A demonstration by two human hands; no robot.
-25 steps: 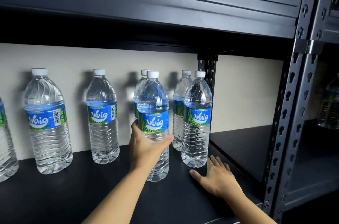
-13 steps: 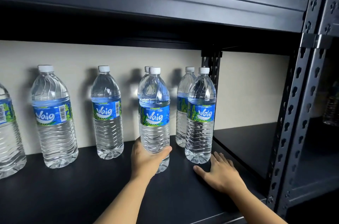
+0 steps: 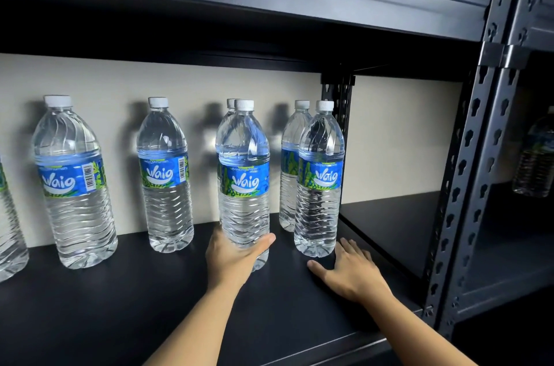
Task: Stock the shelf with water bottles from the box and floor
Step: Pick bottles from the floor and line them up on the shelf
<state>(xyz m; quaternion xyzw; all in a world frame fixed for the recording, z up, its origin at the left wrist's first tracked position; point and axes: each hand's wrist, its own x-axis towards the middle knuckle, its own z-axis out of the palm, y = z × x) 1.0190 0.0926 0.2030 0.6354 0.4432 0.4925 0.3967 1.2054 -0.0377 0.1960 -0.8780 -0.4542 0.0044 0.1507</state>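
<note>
Fingers point(image 3: 266, 241) of the left hand point(image 3: 232, 260) were wrapped low around a bottle point(image 3: 244, 182) (right hand point(image 3: 350, 272) spread flat); tipping was risked if released carelessly.

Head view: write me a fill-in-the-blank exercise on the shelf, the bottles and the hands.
1. The left hand grips the lower part of a bottle with a ____ cap.
2. The right hand lies ____ on the shelf.
3. Every label reads ____.
4. Behind the held bottle stands another ____.

Missing words: white; flat; Waig; bottle
</note>
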